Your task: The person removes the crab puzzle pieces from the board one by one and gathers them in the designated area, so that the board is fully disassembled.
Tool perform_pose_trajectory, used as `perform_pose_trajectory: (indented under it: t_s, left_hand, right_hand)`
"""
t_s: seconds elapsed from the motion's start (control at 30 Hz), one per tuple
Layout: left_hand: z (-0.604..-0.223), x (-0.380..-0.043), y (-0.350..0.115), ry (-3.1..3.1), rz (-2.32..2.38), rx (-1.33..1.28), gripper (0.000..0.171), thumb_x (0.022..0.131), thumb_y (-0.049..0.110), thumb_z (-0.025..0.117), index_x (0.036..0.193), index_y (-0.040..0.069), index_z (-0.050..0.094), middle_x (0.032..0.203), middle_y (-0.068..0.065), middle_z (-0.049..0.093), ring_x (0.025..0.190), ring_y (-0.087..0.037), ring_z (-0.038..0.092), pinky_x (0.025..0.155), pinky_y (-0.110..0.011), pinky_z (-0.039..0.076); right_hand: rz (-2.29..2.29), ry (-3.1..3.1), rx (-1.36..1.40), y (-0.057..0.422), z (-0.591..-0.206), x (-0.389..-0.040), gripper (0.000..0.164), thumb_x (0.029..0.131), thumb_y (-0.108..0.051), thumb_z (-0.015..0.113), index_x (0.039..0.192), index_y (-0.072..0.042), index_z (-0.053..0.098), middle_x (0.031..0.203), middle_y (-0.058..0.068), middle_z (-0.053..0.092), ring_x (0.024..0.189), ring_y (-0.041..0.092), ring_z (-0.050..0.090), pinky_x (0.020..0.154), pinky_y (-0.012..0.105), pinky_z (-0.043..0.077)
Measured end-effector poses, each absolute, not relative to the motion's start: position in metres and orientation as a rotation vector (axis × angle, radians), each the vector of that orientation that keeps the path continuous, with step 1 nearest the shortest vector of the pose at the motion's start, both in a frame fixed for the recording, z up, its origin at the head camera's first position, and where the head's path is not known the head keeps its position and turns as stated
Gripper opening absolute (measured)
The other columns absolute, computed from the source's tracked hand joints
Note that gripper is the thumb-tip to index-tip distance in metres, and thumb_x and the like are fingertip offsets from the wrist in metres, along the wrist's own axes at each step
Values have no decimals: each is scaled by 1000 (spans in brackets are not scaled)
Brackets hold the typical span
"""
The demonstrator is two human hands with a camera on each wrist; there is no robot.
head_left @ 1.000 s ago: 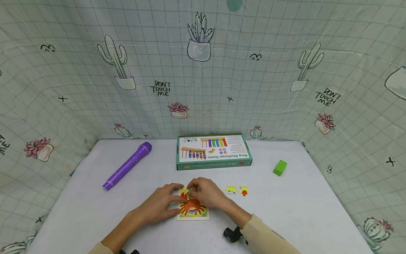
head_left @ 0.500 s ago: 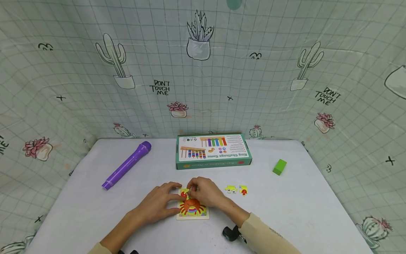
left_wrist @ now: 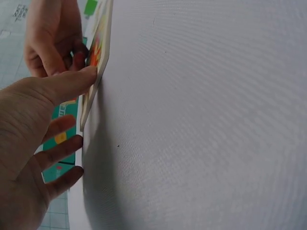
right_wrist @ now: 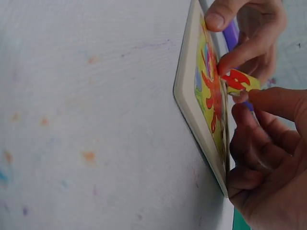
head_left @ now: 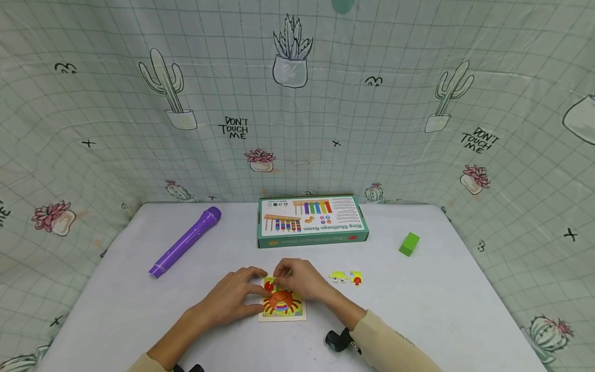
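Observation:
A crab jigsaw puzzle board (head_left: 282, 319) with a pale frame lies on the white table. My left hand (head_left: 234, 297) is at its left side, thumb (left_wrist: 79, 81) on the board's edge and index finger on the picture. The other fingers spread loosely. At the top of the board my right hand (head_left: 302, 279) pinches a yellow puzzle piece with a red claw (right_wrist: 247, 80) between thumb and fingertips. In the right wrist view that piece is tilted up from the board. The right hand hides the board's upper right part in the head view.
Two loose puzzle pieces, one with eyes (head_left: 338, 277) and one with a red claw (head_left: 356, 278), lie right of the board. Behind stands a Ring Challenge Game box (head_left: 313, 222). A purple tube (head_left: 186, 243) lies left, a green block (head_left: 409, 244) right.
Both hands keep nearly the same places at the board. The right fingertips and the pinched puzzle piece have shifted slightly. The loose pieces have not moved.

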State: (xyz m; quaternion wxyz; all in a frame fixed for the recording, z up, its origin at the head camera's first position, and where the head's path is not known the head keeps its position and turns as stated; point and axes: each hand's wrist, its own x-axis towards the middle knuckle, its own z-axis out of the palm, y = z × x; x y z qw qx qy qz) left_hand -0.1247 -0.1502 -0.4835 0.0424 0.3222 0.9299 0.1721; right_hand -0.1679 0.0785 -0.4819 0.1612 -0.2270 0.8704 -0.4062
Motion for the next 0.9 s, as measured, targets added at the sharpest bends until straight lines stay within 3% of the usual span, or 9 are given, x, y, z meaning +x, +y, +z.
perform_pose_trajectory:
  t_s: [0.2, 0.43, 0.73, 0.9]
  left_hand:
    - [-482, -126, -149, 2822, 556, 969, 30, 87, 43, 76, 115, 33, 77, 138, -3, 57, 130, -28, 50, 97, -56, 45]
    - [-481, -125, -149, 2820, 563, 956, 29, 87, 42, 76, 114, 32, 78, 138, -4, 58, 129, -29, 51, 97, -55, 46]
    - [-481, -124, -149, 2829, 567, 952, 29, 86, 41, 77, 114, 33, 78, 137, -3, 58, 127, -29, 51, 98, -54, 46]
    - [-480, -124, -149, 2824, 571, 948, 29, 86, 41, 77, 114, 33, 78, 136, -3, 59, 127, -29, 51, 98, -54, 45]
  right_hand:
    - [-1275, 2420, -614, 89, -478, -169, 5, 94, -23, 70, 94, -19, 70, 83, -5, 64, 72, 12, 58, 62, 24, 47]
    - [-1259, 2458, -570, 120, -469, -175, 7, 93, -22, 70, 97, -19, 74, 84, -5, 65, 79, 14, 58, 67, 27, 47]
    - [-1152, 2535, -466, 162, -462, -185, 4, 90, -14, 71, 90, -14, 74, 79, 3, 69, 69, 15, 55, 62, 30, 44]
    - [-1079, 2561, -398, 174, -465, -188, 7, 89, -12, 69, 86, -14, 75, 77, -1, 70, 68, 14, 56, 61, 29, 45]
